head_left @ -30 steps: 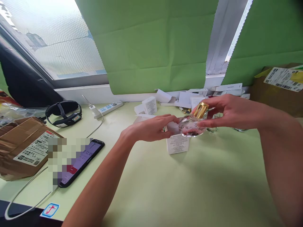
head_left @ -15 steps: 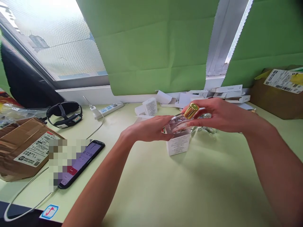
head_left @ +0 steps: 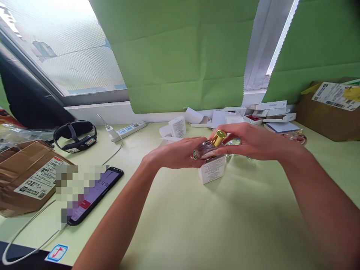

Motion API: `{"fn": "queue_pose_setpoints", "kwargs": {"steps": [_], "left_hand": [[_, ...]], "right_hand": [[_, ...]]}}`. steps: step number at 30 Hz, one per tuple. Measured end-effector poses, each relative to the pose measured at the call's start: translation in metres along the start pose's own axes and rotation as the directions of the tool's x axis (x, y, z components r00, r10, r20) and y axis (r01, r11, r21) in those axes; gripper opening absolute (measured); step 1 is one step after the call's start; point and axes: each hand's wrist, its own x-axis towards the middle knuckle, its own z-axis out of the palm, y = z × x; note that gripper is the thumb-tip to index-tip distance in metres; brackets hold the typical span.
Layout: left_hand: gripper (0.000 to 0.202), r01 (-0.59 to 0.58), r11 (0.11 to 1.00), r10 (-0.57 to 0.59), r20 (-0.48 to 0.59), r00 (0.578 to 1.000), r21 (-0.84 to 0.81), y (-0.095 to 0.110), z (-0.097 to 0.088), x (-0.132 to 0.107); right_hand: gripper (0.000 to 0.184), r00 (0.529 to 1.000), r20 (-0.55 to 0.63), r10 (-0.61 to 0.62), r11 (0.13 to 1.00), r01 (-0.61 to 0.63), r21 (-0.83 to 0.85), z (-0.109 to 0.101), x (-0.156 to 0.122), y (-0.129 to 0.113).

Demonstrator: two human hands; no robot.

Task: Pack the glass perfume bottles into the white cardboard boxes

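Observation:
A clear glass perfume bottle (head_left: 206, 150) with a shiny gold cap (head_left: 218, 138) is held between my two hands, above a small white printed box (head_left: 213, 170). My left hand (head_left: 180, 153) is closed around the bottle's left side, its lower fingers by the box's top edge. From the right, my right hand (head_left: 244, 140) pinches the bottle just below the cap, thumb and fingers on the glass. The cap leans up and to the right. Whether the bottle's base touches the box is hidden. Crumpled clear wrapping (head_left: 239, 150) lies behind my right hand.
White cartons (head_left: 271, 107) and opened boxes lie along the sill. Farther right are a pinkish glass bottle (head_left: 295, 137) and a brown carton (head_left: 327, 112). To the left are a phone (head_left: 97, 197), a power strip (head_left: 129, 129), a black headband device (head_left: 75, 137) and a cardboard parcel (head_left: 30, 176).
My right hand and the bottle's capped end have moved left and slightly down, over the white box. More of the cartons behind my right hand now shows. My left hand stays almost still.

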Motion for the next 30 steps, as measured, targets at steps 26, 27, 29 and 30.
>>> {"fn": "queue_pose_setpoints", "kwargs": {"steps": [26, 27, 29, 30], "left_hand": [[0.028, 0.022, 0.999, -0.020, -0.030, 0.999, 0.041, 0.0046, 0.0057, 0.0007], [0.027, 0.011, 0.999, -0.010, -0.023, 1.000, 0.040, 0.0045, 0.0060, 0.0009], [0.025, -0.005, 0.999, 0.005, -0.011, 1.000, 0.048, 0.0045, 0.0070, 0.0017], [0.024, -0.009, 0.999, 0.010, -0.008, 1.000, 0.053, 0.0046, 0.0075, 0.0021]], "right_hand": [[0.023, 0.995, 0.098, 0.011, 0.999, -0.006, -0.050, 0.0033, 0.0025, 0.0040], [0.023, 0.995, 0.096, 0.016, 0.999, -0.011, -0.048, 0.0041, 0.0028, 0.0032], [0.025, 0.996, 0.092, 0.023, 0.999, -0.020, -0.036, 0.0052, 0.0028, 0.0008], [0.026, 0.995, 0.091, 0.028, 0.999, -0.026, -0.030, 0.0054, 0.0026, -0.0007]]}}
